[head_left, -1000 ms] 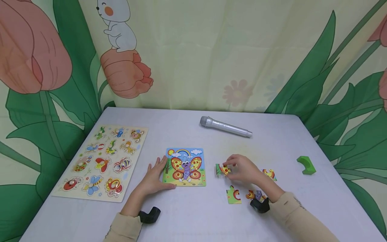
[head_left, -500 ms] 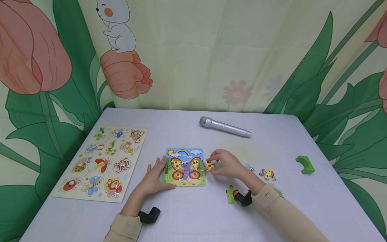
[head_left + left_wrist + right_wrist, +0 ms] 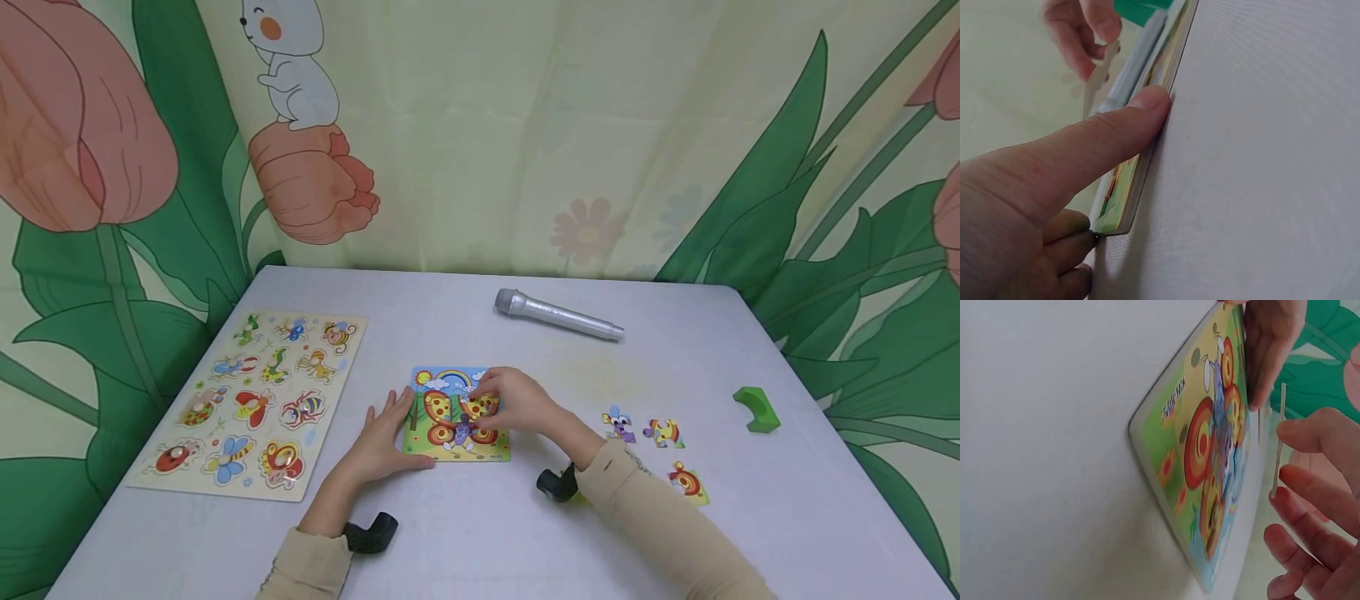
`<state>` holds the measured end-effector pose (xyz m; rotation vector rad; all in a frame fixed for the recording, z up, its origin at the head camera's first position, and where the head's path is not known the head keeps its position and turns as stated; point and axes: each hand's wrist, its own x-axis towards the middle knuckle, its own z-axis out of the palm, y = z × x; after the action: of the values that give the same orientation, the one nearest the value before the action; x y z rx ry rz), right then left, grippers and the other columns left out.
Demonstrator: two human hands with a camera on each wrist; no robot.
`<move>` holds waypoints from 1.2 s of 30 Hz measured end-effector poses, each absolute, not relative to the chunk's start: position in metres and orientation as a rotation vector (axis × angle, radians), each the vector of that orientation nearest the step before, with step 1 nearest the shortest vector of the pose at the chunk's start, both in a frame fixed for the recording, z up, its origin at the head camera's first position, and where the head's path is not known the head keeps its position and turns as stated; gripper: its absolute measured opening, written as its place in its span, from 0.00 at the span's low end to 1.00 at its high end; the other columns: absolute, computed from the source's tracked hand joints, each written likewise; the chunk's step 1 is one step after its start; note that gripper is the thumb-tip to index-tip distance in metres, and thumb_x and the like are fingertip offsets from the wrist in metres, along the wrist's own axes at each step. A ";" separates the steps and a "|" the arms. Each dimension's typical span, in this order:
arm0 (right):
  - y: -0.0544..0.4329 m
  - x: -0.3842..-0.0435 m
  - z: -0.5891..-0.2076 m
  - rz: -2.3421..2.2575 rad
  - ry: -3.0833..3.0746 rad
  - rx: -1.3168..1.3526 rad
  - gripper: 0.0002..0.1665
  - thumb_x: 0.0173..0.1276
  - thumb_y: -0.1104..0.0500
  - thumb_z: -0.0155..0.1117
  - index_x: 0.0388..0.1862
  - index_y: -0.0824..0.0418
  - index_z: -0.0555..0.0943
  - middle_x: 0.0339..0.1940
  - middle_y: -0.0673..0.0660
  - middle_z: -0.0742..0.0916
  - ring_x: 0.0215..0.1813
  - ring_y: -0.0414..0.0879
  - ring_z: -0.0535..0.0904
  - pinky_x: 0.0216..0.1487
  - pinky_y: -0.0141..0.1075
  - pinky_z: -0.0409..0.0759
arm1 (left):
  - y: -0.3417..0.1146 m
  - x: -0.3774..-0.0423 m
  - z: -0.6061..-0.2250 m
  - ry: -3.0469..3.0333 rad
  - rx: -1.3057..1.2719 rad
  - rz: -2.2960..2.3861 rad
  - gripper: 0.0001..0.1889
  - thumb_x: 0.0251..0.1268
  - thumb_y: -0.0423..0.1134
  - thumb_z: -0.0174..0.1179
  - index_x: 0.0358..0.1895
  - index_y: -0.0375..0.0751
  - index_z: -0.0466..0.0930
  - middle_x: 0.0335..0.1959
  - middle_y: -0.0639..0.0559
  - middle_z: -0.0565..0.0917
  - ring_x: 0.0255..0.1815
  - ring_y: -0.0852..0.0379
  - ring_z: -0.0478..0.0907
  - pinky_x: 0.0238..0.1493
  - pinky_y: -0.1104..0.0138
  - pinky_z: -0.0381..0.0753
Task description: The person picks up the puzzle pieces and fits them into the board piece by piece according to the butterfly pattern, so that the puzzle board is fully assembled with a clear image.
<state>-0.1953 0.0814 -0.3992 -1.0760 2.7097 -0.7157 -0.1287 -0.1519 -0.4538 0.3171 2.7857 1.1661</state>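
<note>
One thin, yellow-and-red puzzle piece [image 3: 1279, 450] is pinched by the right hand [image 3: 517, 402] above the right half of a square, multicoloured butterfly board [image 3: 453, 417], touched along its left edge by the spread left hand [image 3: 382, 442].

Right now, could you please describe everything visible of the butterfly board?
The butterfly board is a glossy, round-cornered, seemingly wooden square, printed with a butterfly, sun and rainbow. It lies flat, picture up, on the white table. The left hand touches its edge; the right hand, holding a puzzle piece, hovers over it.
</note>
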 end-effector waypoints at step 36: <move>0.023 -0.205 -0.414 -0.512 2.702 -1.078 0.19 0.50 0.51 0.71 0.41 0.58 0.85 0.41 0.50 0.83 0.41 0.40 0.76 0.37 0.27 0.75 | -0.153 -0.130 -0.453 2.778 0.334 1.159 0.58 0.37 0.53 0.73 0.69 0.30 0.48 0.71 0.38 0.51 0.72 0.41 0.38 0.67 0.44 0.29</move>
<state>-0.2046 0.0229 -0.4141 -1.0775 2.7025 -0.5121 -0.1295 -0.1526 -0.4530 0.3341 2.7777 1.1591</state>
